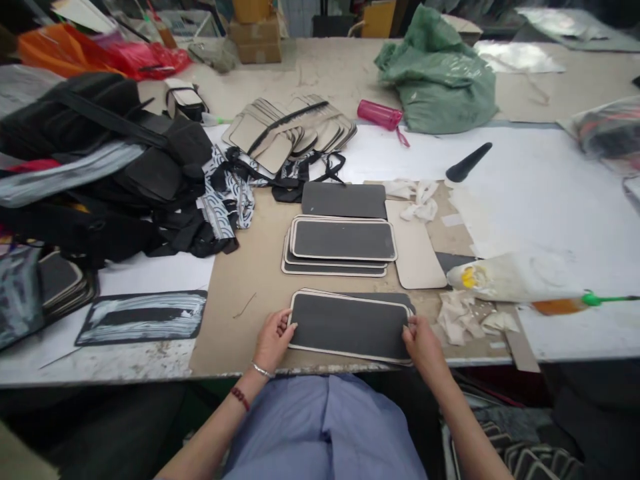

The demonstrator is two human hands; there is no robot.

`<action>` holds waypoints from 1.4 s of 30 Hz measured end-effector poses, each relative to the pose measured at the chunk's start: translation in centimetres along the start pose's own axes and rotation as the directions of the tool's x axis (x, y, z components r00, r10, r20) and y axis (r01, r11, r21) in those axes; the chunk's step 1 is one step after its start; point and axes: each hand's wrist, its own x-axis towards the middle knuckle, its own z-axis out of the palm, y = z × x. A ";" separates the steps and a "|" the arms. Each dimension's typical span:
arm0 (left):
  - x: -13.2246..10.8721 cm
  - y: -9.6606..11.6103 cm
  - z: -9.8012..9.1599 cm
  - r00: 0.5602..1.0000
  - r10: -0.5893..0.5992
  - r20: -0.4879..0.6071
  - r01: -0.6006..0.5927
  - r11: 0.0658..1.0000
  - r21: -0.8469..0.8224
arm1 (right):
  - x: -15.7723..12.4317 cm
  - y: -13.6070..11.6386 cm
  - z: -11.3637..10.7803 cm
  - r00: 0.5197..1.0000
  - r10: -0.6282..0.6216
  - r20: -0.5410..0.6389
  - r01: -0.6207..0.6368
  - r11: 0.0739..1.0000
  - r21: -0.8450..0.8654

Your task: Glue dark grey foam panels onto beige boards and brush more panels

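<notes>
A dark grey rounded panel with a cream border (pixel 350 325) lies at the table's front edge on top of another dark piece. My left hand (pixel 273 340) pinches its left end with curled fingers. My right hand (pixel 423 340) grips its right end the same way. Just behind sits a stack of like bordered panels (pixel 343 243), with a plain dark panel (pixel 344 200) beyond it. A cream backing board (pixel 415 250) lies to the right of the stack.
Black bags and straps (pixel 100 173) pile up at left. A fan of cream boards (pixel 290 130) lies further back, near a pink bottle (pixel 380 115) and a green sack (pixel 440 73). A wrapped glue brush with a green handle (pixel 520 280) and rags lie at right.
</notes>
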 end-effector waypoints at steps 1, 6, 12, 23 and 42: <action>0.0 0.0 0.0 1.000 0.003 0.000 -0.003 1.000 0.000 | 0.0 0.0 0.0 1.000 0.002 -0.002 -0.002 1.000 -0.007; 0.1 -0.1 0.0 1.000 0.012 -0.001 -0.011 1.000 0.011 | -0.3 -0.1 0.0 1.000 0.019 -0.013 -0.019 1.000 -0.016; 0.2 -0.4 -0.1 1.000 0.022 0.000 -0.022 0.999 0.042 | -0.4 -0.4 -0.2 1.000 0.022 -0.009 -0.022 1.000 -0.004; 0.2 -0.1 -0.1 1.000 0.021 -0.003 -0.021 0.999 0.043 | -0.4 -0.3 -0.2 1.000 0.016 0.000 -0.016 1.000 0.001; -0.1 0.8 -0.2 1.000 0.019 0.000 -0.019 0.997 0.071 | -0.1 -0.2 -0.4 0.999 0.029 0.023 -0.029 1.000 0.003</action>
